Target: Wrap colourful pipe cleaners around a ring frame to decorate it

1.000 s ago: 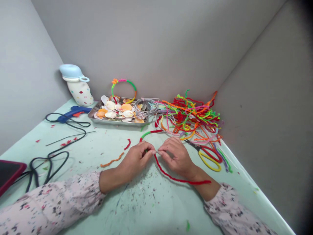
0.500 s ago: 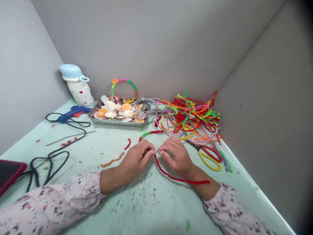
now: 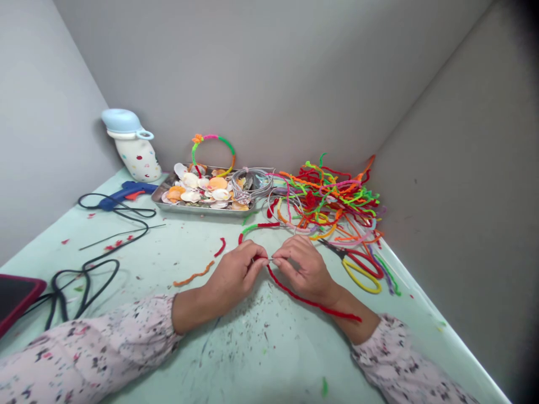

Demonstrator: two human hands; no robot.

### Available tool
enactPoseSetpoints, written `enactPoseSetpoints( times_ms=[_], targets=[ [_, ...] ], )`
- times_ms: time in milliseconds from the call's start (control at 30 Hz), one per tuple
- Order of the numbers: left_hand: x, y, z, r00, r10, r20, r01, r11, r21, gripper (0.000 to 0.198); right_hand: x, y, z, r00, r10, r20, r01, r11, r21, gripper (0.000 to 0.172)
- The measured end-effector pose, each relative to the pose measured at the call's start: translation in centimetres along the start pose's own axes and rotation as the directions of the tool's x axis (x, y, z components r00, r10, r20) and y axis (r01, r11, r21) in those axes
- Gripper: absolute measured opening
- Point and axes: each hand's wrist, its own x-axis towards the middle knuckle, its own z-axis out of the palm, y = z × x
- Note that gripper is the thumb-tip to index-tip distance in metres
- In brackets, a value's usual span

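My left hand (image 3: 236, 275) is closed, thumb and forefinger pinching a red pipe cleaner (image 3: 297, 295) against a thin grey wire. The loose end of the pipe cleaner trails right across my right wrist. My right hand (image 3: 305, 269), also closed, pinches the bare wire (image 3: 271, 259) a short way from the left fingertips. Beyond my hands curves a hoop wrapped in green and red (image 3: 250, 228); its link to the pinched wire is partly hidden by my fingers. Short red (image 3: 219, 247) and orange (image 3: 194, 274) pipe cleaner pieces lie left of my left hand.
A metal tray (image 3: 202, 211) of shells stands at the back, a colourful hoop (image 3: 233, 147) upright in it. Tangled pipe cleaners (image 3: 332, 193) and scissors (image 3: 357, 269) lie right. Leftward are a bottle (image 3: 137, 148), a blue glue gun (image 3: 126, 192), a black cord (image 3: 90, 266) and a dark-screened device (image 3: 19, 300).
The red pipe cleaner's loose end has dipped slightly lower over my right wrist. Both hands keep their pinch, with the fingertips shifted a touch to the right.
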Motion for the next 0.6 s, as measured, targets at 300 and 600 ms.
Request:
enactPoseSetpoints(
  times_ms=[300,600],
  targets=[
    [0.17,-0.07,0.17,0.999,-0.036,-0.01,0.036,0.998,-0.056,0.011,0.03,-0.09,-0.11,1.0,0.011,-0.014,-0.011,1.0,0.011,0.01],
    [-0.1,-0.22,0.12,0.999,0.034,-0.028,-0.034,0.999,-0.019,0.01,-0.01,-0.21,-0.04,1.0,-0.006,-0.018,0.006,1.0,0.022,0.01]
  ],
)
